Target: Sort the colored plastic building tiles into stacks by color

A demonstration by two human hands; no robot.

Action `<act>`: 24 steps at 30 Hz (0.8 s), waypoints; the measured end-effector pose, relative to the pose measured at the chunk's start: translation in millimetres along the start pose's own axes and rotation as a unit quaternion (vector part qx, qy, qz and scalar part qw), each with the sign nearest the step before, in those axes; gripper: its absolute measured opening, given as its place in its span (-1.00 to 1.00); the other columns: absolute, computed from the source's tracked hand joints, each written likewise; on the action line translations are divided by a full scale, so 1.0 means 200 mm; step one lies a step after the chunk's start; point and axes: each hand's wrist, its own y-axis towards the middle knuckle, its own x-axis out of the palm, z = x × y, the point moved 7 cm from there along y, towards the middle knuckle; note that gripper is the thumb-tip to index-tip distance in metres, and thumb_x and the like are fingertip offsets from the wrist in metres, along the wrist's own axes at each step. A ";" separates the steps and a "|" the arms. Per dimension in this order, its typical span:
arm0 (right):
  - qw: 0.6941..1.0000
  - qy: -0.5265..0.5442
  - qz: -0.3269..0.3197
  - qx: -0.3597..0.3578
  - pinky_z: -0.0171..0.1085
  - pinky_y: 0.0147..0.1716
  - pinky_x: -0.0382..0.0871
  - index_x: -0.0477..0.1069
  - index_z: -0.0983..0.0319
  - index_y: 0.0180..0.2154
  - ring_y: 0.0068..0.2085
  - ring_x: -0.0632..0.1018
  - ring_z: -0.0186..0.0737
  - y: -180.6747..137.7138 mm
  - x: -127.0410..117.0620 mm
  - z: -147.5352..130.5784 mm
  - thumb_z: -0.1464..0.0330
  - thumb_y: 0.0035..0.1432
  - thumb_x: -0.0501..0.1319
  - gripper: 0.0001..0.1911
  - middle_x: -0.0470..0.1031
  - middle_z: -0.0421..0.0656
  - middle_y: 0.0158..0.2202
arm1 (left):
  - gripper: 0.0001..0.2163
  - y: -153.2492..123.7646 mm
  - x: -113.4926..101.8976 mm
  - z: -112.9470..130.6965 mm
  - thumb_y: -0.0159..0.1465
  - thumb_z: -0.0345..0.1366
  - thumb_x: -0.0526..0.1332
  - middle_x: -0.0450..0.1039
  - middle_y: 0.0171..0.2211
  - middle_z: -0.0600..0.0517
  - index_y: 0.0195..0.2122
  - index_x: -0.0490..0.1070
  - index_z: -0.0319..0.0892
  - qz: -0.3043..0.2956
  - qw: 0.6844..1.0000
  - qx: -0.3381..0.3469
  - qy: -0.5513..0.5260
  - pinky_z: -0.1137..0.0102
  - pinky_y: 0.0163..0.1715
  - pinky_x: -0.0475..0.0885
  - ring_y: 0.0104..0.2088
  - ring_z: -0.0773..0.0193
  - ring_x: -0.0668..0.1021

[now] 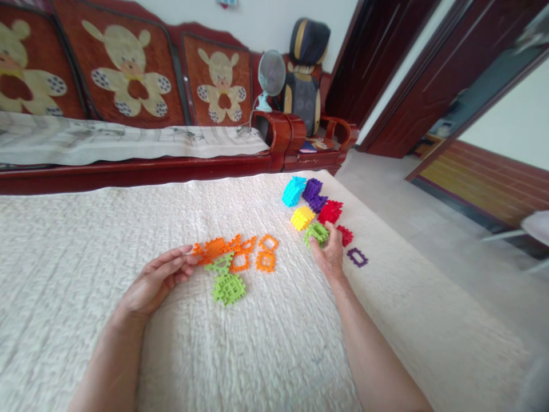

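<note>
My right hand [329,254] has its thumb and fingers around a small stack of green interlocking plastic tiles [316,233], beside the yellow stack [302,218]. My left hand [160,277] lies at the left end of a loose group of orange interlocking tiles [215,248]; its fingers are stretched out and loosely parted, the tips at the edge of an orange piece. A green triangular tile [220,264] rests against the orange ones. Nearer to me are green square tiles [229,288]. Two more orange tiles [266,261] lie just to the right.
Blue [294,191], purple [313,189] and red [330,212] tile stacks stand behind my right hand. More red tiles [344,235] and a single purple frame tile [357,257] lie to its right. A quilted white cover [274,343] spreads beneath everything. A wooden sofa [171,166] stands beyond.
</note>
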 end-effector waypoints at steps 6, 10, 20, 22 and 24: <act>0.990 0.005 0.089 -0.108 0.13 0.03 0.40 0.34 0.28 0.10 0.09 0.43 0.13 0.03 -0.13 -0.15 0.18 0.14 0.23 -0.47 0.39 0.11 0.03 | -0.80 0.00 -0.10 0.12 0.10 -0.36 0.37 0.56 -0.40 -0.01 -0.22 0.55 -0.23 0.096 0.970 0.117 -0.191 0.59 -0.53 0.49 -0.50 0.43 0.54; 0.984 0.069 0.006 -0.166 -0.01 -0.05 0.47 0.44 0.20 -0.10 -0.10 0.55 -0.03 -0.04 -0.05 -0.39 0.32 0.19 0.19 -0.77 0.51 -0.04 -0.18 | -0.89 0.01 -0.14 0.12 0.24 -0.43 0.19 0.54 -0.44 -0.01 -0.29 0.51 -0.25 0.151 0.949 0.123 -0.248 0.60 -0.54 0.46 -0.52 0.45 0.53; 0.856 0.162 -0.394 -0.291 0.12 0.25 0.26 0.32 0.19 0.20 0.28 0.35 0.05 -0.49 0.29 -0.93 0.39 0.09 0.28 -0.40 0.36 0.02 0.23 | -0.89 0.03 -0.18 0.10 0.24 -0.48 0.16 0.52 -0.48 0.03 -0.38 0.46 -0.25 0.194 0.934 0.124 -0.272 0.63 -0.56 0.43 -0.55 0.47 0.51; 0.853 0.145 -0.401 -0.301 0.13 0.25 0.24 0.35 0.20 0.18 0.27 0.35 0.06 -0.50 0.29 -0.93 0.38 0.12 0.28 -0.44 0.39 0.01 0.22 | -0.91 0.03 -0.18 0.09 0.23 -0.47 0.19 0.52 -0.47 0.03 -0.37 0.47 -0.25 0.189 0.937 0.125 -0.266 0.62 -0.56 0.43 -0.54 0.47 0.52; 0.849 0.132 -0.407 -0.309 0.13 0.24 0.24 0.39 0.19 0.14 0.23 0.38 0.04 -0.50 0.30 -0.94 0.37 0.18 0.25 -0.53 0.44 -0.01 0.17 | -0.93 0.03 -0.18 0.09 0.22 -0.47 0.20 0.52 -0.47 0.03 -0.37 0.47 -0.25 0.184 0.939 0.125 -0.261 0.62 -0.57 0.43 -0.54 0.47 0.52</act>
